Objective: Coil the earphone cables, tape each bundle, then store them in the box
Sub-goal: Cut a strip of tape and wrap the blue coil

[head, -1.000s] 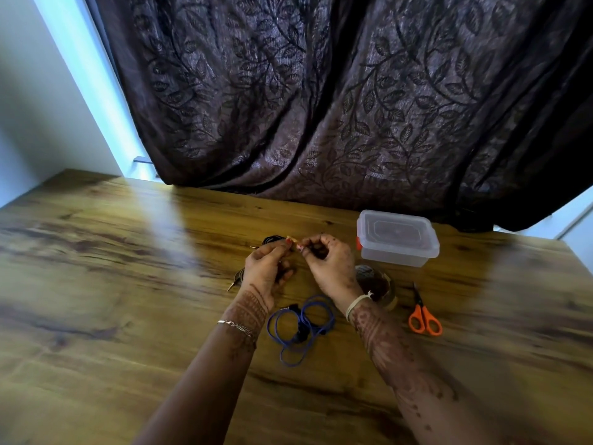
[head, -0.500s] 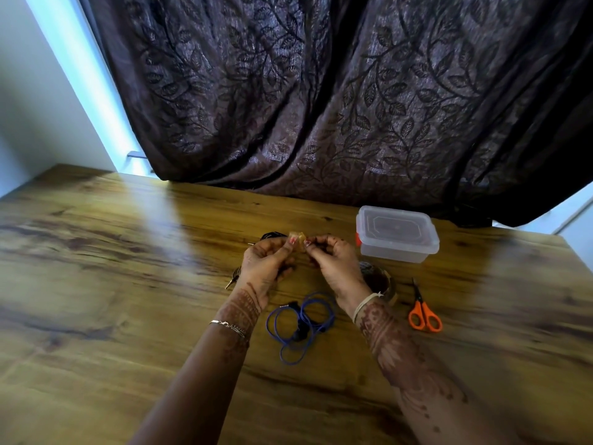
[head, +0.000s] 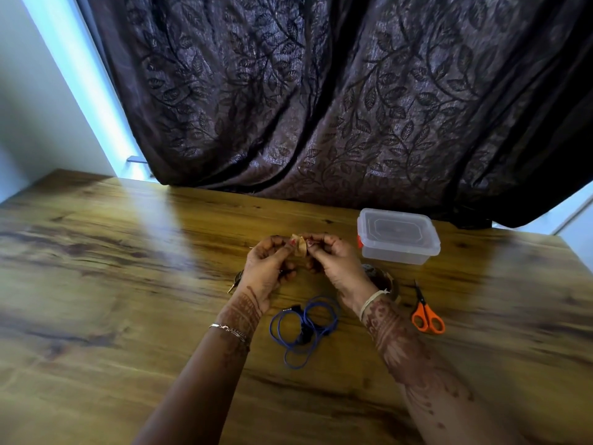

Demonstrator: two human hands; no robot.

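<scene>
A small tan piece of tape (head: 299,247) is pinched between my left hand (head: 264,271) and my right hand (head: 333,264), held just above the wooden table (head: 128,284). A black earphone bundle is mostly hidden under my left hand; only its plug end (head: 236,282) pokes out at the left. A loose blue earphone cable (head: 303,329) lies coiled on the table below my hands. The clear plastic box (head: 398,236) with its lid on stands to the right of my right hand.
Orange-handled scissors (head: 426,313) lie at the right. A roll of tape (head: 383,279) sits partly hidden behind my right wrist. A dark leaf-patterned curtain (head: 321,107) hangs along the table's far edge.
Both hands have risen slightly and closed together. The tape piece between the fingertips shows more, spread out between the two hands.
</scene>
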